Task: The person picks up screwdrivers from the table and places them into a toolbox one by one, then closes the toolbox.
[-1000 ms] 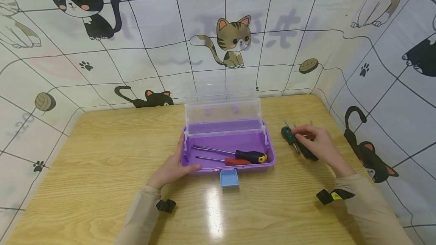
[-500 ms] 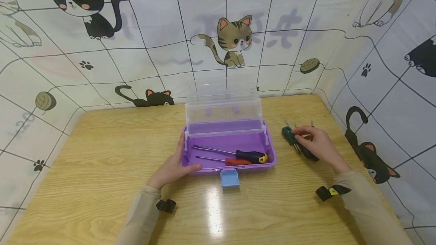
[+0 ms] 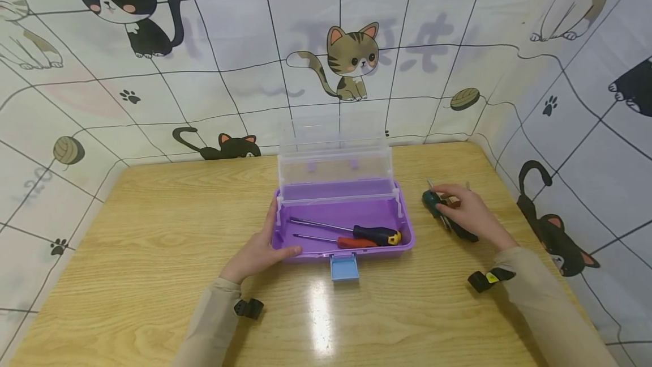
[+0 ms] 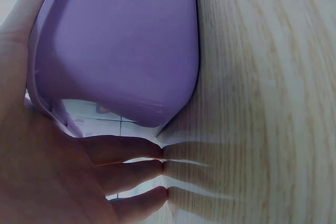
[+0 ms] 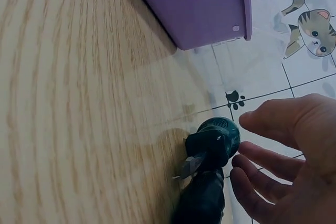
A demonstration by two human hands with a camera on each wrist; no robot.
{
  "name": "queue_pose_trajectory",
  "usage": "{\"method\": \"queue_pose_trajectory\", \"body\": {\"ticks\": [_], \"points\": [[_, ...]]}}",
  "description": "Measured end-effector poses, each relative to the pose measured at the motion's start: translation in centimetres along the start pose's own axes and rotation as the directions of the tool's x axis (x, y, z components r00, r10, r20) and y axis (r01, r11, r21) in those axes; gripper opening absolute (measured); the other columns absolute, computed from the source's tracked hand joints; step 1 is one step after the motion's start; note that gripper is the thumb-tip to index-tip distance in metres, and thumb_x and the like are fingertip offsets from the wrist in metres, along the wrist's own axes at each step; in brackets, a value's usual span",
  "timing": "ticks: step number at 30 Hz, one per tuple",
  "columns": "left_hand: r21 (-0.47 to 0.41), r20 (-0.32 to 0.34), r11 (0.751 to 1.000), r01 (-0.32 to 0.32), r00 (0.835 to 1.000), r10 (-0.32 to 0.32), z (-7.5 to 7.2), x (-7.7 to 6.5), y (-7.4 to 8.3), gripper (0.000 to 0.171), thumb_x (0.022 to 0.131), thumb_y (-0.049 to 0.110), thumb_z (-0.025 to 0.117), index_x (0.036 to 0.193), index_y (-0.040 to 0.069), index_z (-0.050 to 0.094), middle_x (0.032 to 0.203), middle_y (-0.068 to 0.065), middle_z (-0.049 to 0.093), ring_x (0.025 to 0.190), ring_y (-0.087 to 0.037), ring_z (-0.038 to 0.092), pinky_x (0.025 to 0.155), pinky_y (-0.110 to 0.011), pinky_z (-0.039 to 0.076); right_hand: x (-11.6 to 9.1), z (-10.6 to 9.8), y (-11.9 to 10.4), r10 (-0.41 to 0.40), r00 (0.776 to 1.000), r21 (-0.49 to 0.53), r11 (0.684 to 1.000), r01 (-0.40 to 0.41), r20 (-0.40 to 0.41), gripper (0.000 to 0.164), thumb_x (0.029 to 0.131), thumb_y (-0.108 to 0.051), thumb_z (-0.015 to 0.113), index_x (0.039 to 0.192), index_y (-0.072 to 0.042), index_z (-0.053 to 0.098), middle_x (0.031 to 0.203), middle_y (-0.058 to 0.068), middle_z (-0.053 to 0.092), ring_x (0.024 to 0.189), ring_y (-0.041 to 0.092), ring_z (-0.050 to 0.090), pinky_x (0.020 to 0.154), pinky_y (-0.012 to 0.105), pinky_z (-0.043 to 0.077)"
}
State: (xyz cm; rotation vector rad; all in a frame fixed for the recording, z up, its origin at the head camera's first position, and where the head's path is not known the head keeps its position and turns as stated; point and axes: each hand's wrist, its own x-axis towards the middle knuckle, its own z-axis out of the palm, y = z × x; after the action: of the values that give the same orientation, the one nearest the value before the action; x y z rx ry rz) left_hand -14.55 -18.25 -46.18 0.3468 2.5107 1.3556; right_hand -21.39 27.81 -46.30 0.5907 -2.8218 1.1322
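The left hand [image 3: 261, 252] rests spread at the eight-o'clock corner of a purple plastic box [image 3: 326, 212] on the pale wood-grain counter [image 3: 168, 242], thumb on its rim, other fingers fairly straight; toward four o'clock inside lie a black-and-yellow-handled screwdriver [image 3: 376, 235] and a red-handled screwdriver [image 3: 356, 242]; at the box's three o'clock, the right hand [image 3: 474, 211] has thumb and fingers parted by a dark green tool handle [image 3: 430, 203]; I cannot tell if they touch.

Booth-like nook: cat-print hangings [image 3: 229, 44] around wooden table [image 3: 168, 231].
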Motion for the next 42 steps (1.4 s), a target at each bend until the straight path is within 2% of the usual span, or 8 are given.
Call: {"method": "queue_pose_trajectory", "body": {"ticks": [5, 12, 16, 21, 28, 38, 40, 42], "points": [[0.003, -0.001, 1.000, -0.004, 1.000, 0.004, 0.0, -0.1, 0.1, 0.119, 0.081, 0.037, 0.078, 0.154, 0.022, -0.016, 0.155, -0.026, 0.015, 0.133, -0.048, 0.030, 0.107, -0.060, 0.024, 0.3, 0.2, 0.3, 0.011, 1.000, -0.033, 0.999, -0.010, 0.019, 0.039, 0.089, 0.003, 0.065, 0.127, 0.007, 0.057, 0.127, 0.029, 0.055, 0.101, 0.042, 0.058, 0.079, 0.053, 0.052], [-0.001, -0.004, 1.000, -0.005, 1.000, 0.005, 0.0, -0.1, 0.1, 0.119, 0.081, 0.036, 0.078, 0.154, 0.022, -0.015, 0.155, -0.026, 0.015, 0.134, -0.048, 0.029, 0.108, -0.060, 0.024, 0.4, 0.6, -0.3, 0.060, 0.998, -0.033, 0.998, -0.059, 0.015, 0.038, 0.087, 0.002, 0.067, 0.124, 0.006, 0.060, 0.115, 0.028, 0.059, 0.089, 0.033, 0.062, 0.072, 0.040, 0.051], [-0.003, -0.003, 1.000, -0.002, 1.000, 0.002, 0.0, -0.1, 0.1, 0.119, 0.081, 0.036, 0.078, 0.154, 0.022, -0.015, 0.155, -0.026, 0.015, 0.134, -0.047, 0.028, 0.108, -0.060, 0.023, 0.3, 0.9, -0.4, 0.064, 0.998, -0.019, 0.998, -0.064, 0.012, 0.036, 0.087, 0.003, 0.068, 0.123, 0.006, 0.060, 0.114, 0.026, 0.058, 0.089, 0.031, 0.061, 0.075, 0.043, 0.052], [-0.003, -0.002, 1.000, 0.008, 1.000, -0.008, 0.1, -0.1, 0.1, 0.119, 0.081, 0.037, 0.078, 0.154, 0.023, -0.015, 0.155, -0.025, 0.014, 0.135, -0.047, 0.027, 0.108, -0.059, 0.022, 0.3, 1.0, -0.5, 0.053, 0.998, -0.038, 0.998, -0.052, 0.021, 0.037, 0.087, 0.002, 0.068, 0.123, 0.008, 0.058, 0.115, 0.027, 0.057, 0.086, 0.030, 0.059, 0.072, 0.040, 0.052], [-0.004, -0.004, 1.000, 0.002, 1.000, -0.002, 0.0, -0.1, 0.2, 0.118, 0.082, 0.036, 0.078, 0.154, 0.023, -0.015, 0.155, -0.025, 0.015, 0.134, -0.047, 0.030, 0.108, -0.059, 0.024, 0.3, 0.9, -0.5, 0.032, 0.998, -0.100, 0.995, -0.025, 0.062, 0.045, 0.088, -0.002, 0.068, 0.129, 0.009, 0.054, 0.107, 0.024, 0.055, 0.080, 0.025, 0.055, 0.063, 0.032, 0.046], [-0.009, -0.004, 1.000, -0.007, 1.000, 0.007, 0.0, -0.1, 0.0, 0.118, 0.082, 0.035, 0.078, 0.154, 0.023, -0.015, 0.155, -0.025, 0.014, 0.134, -0.048, 0.029, 0.108, -0.059, 0.023, 0.1, 0.8, -0.7, 0.000, 0.992, -0.118, 0.993, 0.015, 0.128, 0.041, 0.090, -0.007, 0.068, 0.130, 0.001, 0.058, 0.103, 0.020, 0.049, 0.077, 0.026, 0.044, 0.063, 0.034, 0.040], [-0.006, -0.003, 1.000, -0.007, 1.000, 0.007, 0.0, -0.1, 0.0, 0.118, 0.082, 0.036, 0.078, 0.154, 0.024, -0.015, 0.156, -0.025, 0.013, 0.134, -0.047, 0.028, 0.108, -0.059, 0.023, 0.1, 0.8, -0.6, -0.015, 0.992, -0.125, 0.992, 0.031, 0.126, 0.042, 0.089, -0.009, 0.070, 0.129, 0.001, 0.059, 0.106, 0.022, 0.050, 0.081, 0.030, 0.046, 0.066, 0.039, 0.042], [0.000, -0.003, 1.000, -0.004, 1.000, 0.004, 0.0, -0.1, 0.1, 0.118, 0.082, 0.037, 0.078, 0.154, 0.024, -0.015, 0.156, -0.025, 0.013, 0.134, -0.048, 0.029, 0.108, -0.059, 0.023, 0.0, 0.8, -0.4, -0.044, 0.992, -0.127, 0.990, 0.059, 0.121, 0.044, 0.087, -0.010, 0.072, 0.128, 0.001, 0.060, 0.112, 0.026, 0.051, 0.091, 0.037, 0.049, 0.075, 0.049, 0.045]]}}
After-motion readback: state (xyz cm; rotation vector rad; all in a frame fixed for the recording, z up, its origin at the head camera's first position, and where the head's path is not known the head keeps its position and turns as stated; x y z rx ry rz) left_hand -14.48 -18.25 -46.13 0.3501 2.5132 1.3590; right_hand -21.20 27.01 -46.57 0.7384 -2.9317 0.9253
